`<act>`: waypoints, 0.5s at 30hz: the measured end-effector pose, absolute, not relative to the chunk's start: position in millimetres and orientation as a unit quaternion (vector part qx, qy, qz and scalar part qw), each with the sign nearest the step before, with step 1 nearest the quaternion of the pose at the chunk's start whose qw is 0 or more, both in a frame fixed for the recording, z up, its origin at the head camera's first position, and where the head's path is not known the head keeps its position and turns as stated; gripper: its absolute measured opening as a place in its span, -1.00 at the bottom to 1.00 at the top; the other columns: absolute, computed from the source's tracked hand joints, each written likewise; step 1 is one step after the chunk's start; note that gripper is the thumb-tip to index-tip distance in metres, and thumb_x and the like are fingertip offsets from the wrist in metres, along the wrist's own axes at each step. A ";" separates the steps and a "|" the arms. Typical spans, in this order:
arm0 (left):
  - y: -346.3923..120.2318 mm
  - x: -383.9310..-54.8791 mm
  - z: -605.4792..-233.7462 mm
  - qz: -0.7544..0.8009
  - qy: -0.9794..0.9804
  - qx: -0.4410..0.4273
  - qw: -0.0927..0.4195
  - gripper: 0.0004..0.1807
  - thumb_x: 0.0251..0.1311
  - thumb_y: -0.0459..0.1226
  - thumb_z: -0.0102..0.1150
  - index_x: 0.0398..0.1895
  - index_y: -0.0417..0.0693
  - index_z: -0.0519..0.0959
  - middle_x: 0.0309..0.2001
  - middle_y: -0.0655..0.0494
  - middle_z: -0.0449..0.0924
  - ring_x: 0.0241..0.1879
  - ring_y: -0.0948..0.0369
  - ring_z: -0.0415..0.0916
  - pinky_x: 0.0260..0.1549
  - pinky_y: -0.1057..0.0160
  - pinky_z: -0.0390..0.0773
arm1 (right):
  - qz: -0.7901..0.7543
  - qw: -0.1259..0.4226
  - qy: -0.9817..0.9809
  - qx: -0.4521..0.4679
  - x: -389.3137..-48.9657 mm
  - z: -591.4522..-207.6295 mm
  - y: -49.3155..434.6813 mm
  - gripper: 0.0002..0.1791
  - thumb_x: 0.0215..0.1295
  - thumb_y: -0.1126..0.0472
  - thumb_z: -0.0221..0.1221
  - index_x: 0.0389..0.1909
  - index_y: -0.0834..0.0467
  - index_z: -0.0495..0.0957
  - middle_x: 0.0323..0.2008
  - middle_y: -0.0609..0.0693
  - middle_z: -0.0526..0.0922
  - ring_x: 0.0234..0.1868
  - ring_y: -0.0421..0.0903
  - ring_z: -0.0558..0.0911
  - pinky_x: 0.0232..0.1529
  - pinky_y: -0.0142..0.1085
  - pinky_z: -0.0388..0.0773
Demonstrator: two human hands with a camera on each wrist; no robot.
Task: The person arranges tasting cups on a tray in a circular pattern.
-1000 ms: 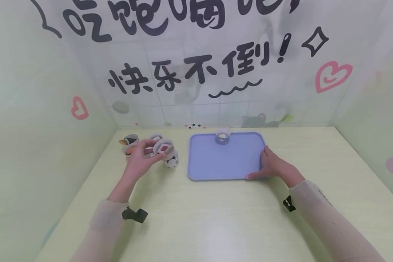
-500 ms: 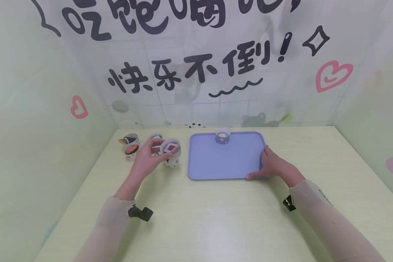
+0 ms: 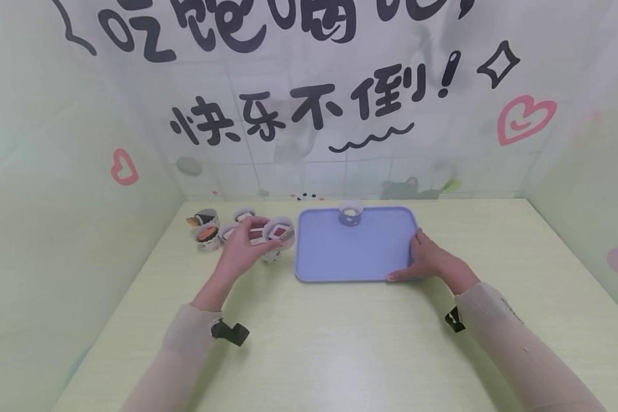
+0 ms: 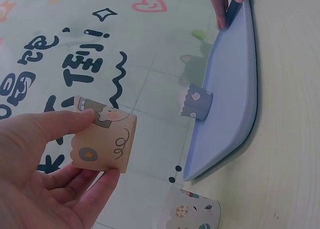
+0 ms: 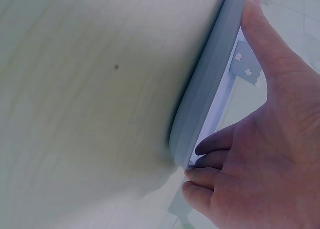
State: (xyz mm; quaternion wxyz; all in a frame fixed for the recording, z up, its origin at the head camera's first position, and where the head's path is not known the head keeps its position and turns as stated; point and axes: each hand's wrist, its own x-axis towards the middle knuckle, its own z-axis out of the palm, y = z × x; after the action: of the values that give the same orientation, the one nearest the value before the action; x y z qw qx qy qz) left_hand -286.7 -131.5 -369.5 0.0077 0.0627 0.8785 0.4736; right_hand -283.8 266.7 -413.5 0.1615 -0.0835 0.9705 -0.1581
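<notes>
My left hand [image 3: 242, 245] pinches a tan patterned paper cupcake cup [image 4: 102, 139] between thumb and fingers, raised above the table just left of the tray. In the head view a white piece with a red square centre shows inside this cup. My right hand [image 3: 432, 260] grips the near right corner of the blue tray [image 3: 352, 254], thumb along the front rim, fingers at the right side. On the tray's far side stands a grey-purple paper cup [image 3: 349, 218] with something white and yellow in it.
Several more paper cups stand at the table's back left, one with an orange-topped piece [image 3: 208, 234] and one with a black-and-white piece [image 3: 205, 218]. A patterned cup [image 4: 195, 209] stands below my left hand. A printed cloth wall [image 3: 298, 171] closes off the back.
My left hand has moved right with the paper cup, towards the tray, uncovering cups behind it. My right hand and the tray have stayed in place.
</notes>
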 end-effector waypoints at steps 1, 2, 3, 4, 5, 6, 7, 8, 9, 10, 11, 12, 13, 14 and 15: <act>-130.7 -286.8 -369.8 0.473 0.879 0.063 0.008 -0.33 0.19 -0.19 0.38 0.32 -0.17 0.35 0.34 -0.18 0.42 0.31 -0.13 0.44 0.22 -0.07 0.57 | -0.159 0.161 0.970 -0.084 -283.8 -413.9 266.9 0.57 -0.07 -0.43 0.38 0.39 0.70 -0.27 0.45 0.65 -0.27 0.51 0.51 -0.13 0.55 0.22 -0.02; -129.9 -287.1 -370.2 0.474 0.878 0.063 0.009 -0.33 0.19 -0.19 0.38 0.32 -0.16 0.35 0.34 -0.18 0.42 0.31 -0.13 0.44 0.22 -0.06 0.57 | -0.160 0.162 0.970 -0.083 -283.9 -414.4 267.4 0.57 -0.07 -0.43 0.38 0.39 0.70 -0.27 0.45 0.65 -0.27 0.51 0.50 -0.13 0.55 0.22 -0.02; -128.9 -287.2 -370.5 0.476 0.877 0.064 0.010 -0.33 0.19 -0.19 0.38 0.32 -0.16 0.34 0.34 -0.17 0.42 0.32 -0.12 0.44 0.21 -0.06 0.58 | -0.160 0.161 0.970 -0.084 -283.9 -414.7 267.7 0.57 -0.07 -0.43 0.38 0.39 0.70 -0.27 0.45 0.66 -0.27 0.51 0.51 -0.13 0.55 0.22 -0.02; -127.9 -287.2 -370.6 0.477 0.877 0.064 0.011 -0.33 0.19 -0.19 0.38 0.33 -0.16 0.34 0.35 -0.17 0.41 0.32 -0.12 0.44 0.21 -0.06 0.58 | -0.160 0.161 0.970 -0.084 -283.9 -415.3 267.7 0.57 -0.07 -0.43 0.38 0.40 0.70 -0.27 0.45 0.65 -0.27 0.51 0.50 -0.13 0.55 0.21 -0.02; -126.9 -287.3 -370.8 0.478 0.876 0.064 0.012 -0.33 0.20 -0.19 0.38 0.33 -0.16 0.34 0.35 -0.17 0.41 0.32 -0.12 0.44 0.21 -0.05 0.58 | -0.160 0.159 0.971 -0.086 -283.7 -415.1 267.7 0.56 -0.07 -0.43 0.38 0.39 0.70 -0.27 0.45 0.66 -0.26 0.51 0.51 -0.12 0.54 0.22 -0.01; -125.9 -287.6 -371.0 0.479 0.876 0.063 0.013 -0.33 0.20 -0.19 0.38 0.33 -0.16 0.34 0.35 -0.17 0.41 0.32 -0.12 0.44 0.21 -0.05 0.59 | -0.159 0.158 0.971 -0.087 -283.6 -414.9 267.6 0.56 -0.07 -0.43 0.38 0.39 0.70 -0.26 0.45 0.66 -0.26 0.51 0.51 -0.12 0.54 0.22 0.00; -124.8 -287.7 -371.1 0.479 0.875 0.063 0.013 -0.33 0.20 -0.19 0.38 0.33 -0.16 0.34 0.35 -0.17 0.41 0.32 -0.12 0.44 0.21 -0.04 0.59 | -0.158 0.157 0.971 -0.088 -283.5 -414.7 267.5 0.56 -0.07 -0.43 0.38 0.39 0.70 -0.26 0.44 0.66 -0.26 0.50 0.51 -0.11 0.54 0.22 0.00; -123.7 -288.0 -371.2 0.480 0.875 0.062 0.014 -0.33 0.20 -0.18 0.38 0.33 -0.16 0.34 0.34 -0.17 0.41 0.32 -0.11 0.44 0.21 -0.04 0.59 | -0.158 0.156 0.971 -0.088 -283.4 -414.5 267.5 0.56 -0.07 -0.42 0.39 0.39 0.70 -0.25 0.45 0.66 -0.25 0.50 0.51 -0.11 0.54 0.22 0.01; -122.6 -288.1 -371.2 0.480 0.875 0.061 0.015 -0.33 0.20 -0.18 0.38 0.33 -0.15 0.34 0.34 -0.17 0.41 0.32 -0.11 0.44 0.21 -0.04 0.59 | -0.157 0.155 0.971 -0.089 -283.3 -414.1 267.2 0.56 -0.07 -0.42 0.39 0.39 0.70 -0.25 0.44 0.66 -0.25 0.50 0.51 -0.10 0.54 0.22 0.01; -121.5 -288.2 -371.1 0.481 0.875 0.060 0.016 -0.33 0.20 -0.18 0.38 0.32 -0.14 0.34 0.34 -0.16 0.42 0.32 -0.11 0.44 0.21 -0.04 0.59 | -0.156 0.155 0.971 -0.089 -282.9 -413.6 267.0 0.56 -0.07 -0.42 0.39 0.39 0.71 -0.25 0.44 0.67 -0.25 0.50 0.51 -0.10 0.54 0.22 0.02; -120.4 -288.3 -370.9 0.481 0.875 0.061 0.016 -0.34 0.20 -0.18 0.38 0.32 -0.14 0.34 0.34 -0.16 0.42 0.32 -0.11 0.44 0.20 -0.03 0.59 | -0.155 0.154 0.972 -0.090 -282.8 -413.1 266.6 0.55 -0.07 -0.42 0.39 0.39 0.71 -0.25 0.44 0.67 -0.25 0.50 0.51 -0.10 0.53 0.22 0.02; -119.3 -288.4 -370.7 0.482 0.874 0.062 0.016 -0.34 0.20 -0.18 0.38 0.32 -0.14 0.35 0.33 -0.15 0.43 0.31 -0.11 0.45 0.20 -0.03 0.60 | -0.155 0.154 0.972 -0.090 -282.7 -412.9 266.4 0.55 -0.07 -0.41 0.39 0.39 0.71 -0.25 0.44 0.67 -0.25 0.50 0.51 -0.10 0.54 0.22 0.02; -118.2 -288.3 -370.4 0.483 0.873 0.064 0.016 -0.34 0.20 -0.18 0.38 0.32 -0.14 0.35 0.33 -0.15 0.43 0.31 -0.11 0.45 0.20 -0.03 0.60 | -0.154 0.155 0.972 -0.090 -282.6 -412.5 266.4 0.55 -0.07 -0.41 0.39 0.39 0.71 -0.25 0.44 0.67 -0.25 0.50 0.51 -0.10 0.54 0.22 0.02; -117.1 -288.3 -370.0 0.485 0.872 0.066 0.016 -0.35 0.19 -0.19 0.38 0.31 -0.14 0.35 0.33 -0.16 0.43 0.31 -0.11 0.46 0.19 -0.03 0.60 | -0.154 0.154 0.972 -0.091 -282.6 -412.2 266.4 0.55 -0.07 -0.41 0.39 0.39 0.71 -0.25 0.44 0.67 -0.25 0.50 0.51 -0.10 0.54 0.22 0.02; -116.1 -288.3 -369.7 0.487 0.870 0.069 0.016 -0.35 0.19 -0.19 0.38 0.31 -0.15 0.35 0.32 -0.16 0.44 0.31 -0.11 0.46 0.19 -0.03 0.61 | -0.153 0.154 0.972 -0.091 -282.4 -411.7 266.3 0.55 -0.07 -0.41 0.40 0.39 0.71 -0.25 0.44 0.67 -0.25 0.50 0.52 -0.10 0.53 0.22 0.02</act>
State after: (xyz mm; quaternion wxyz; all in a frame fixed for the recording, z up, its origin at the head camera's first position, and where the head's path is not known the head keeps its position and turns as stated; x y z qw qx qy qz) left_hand -288.3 -116.1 -369.7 0.0156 0.0686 0.8704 0.4872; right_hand -282.4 266.3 -411.7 0.1540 -0.0910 0.9719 -0.1534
